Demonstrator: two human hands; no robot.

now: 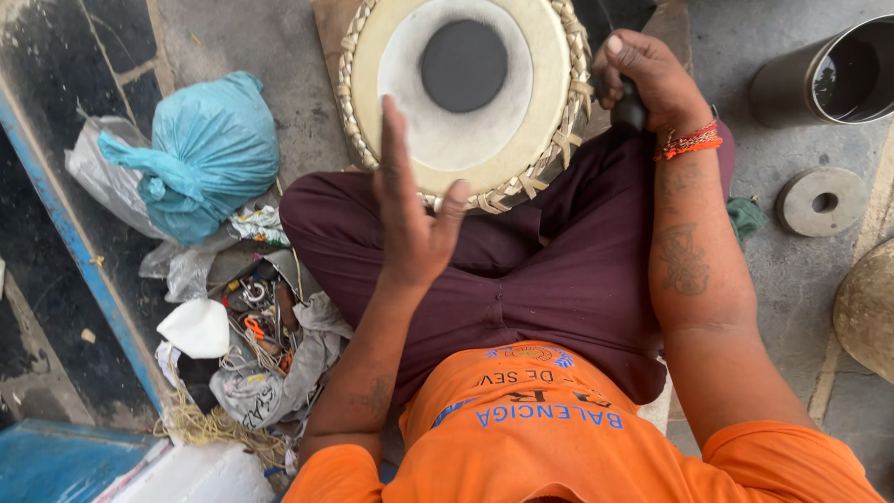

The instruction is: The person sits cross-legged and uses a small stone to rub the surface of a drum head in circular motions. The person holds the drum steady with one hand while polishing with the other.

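the tabla drum stands head-up on the floor just in front of the person's crossed legs, its pale skin with the round black spot facing the camera and the woven strap ring around its rim; set this way, the striking face is within reach of both hands. the left hand hovers over the near rim, flat and released, fingers straight and together, gripping nothing, as if poised over the skin. the right hand rests at the drum's right edge, clenched around a dark handle, likely a small hammer, whose head is hidden; an orange thread band sits on that wrist.

to the left on the floor lies a knotted teal plastic bag on a grey one, then an open heap of small metal tools and string on crumpled wrapping, with a white pouch beside it, all within arm's reach. to the right stand a metal cylinder and a flat stone ring.
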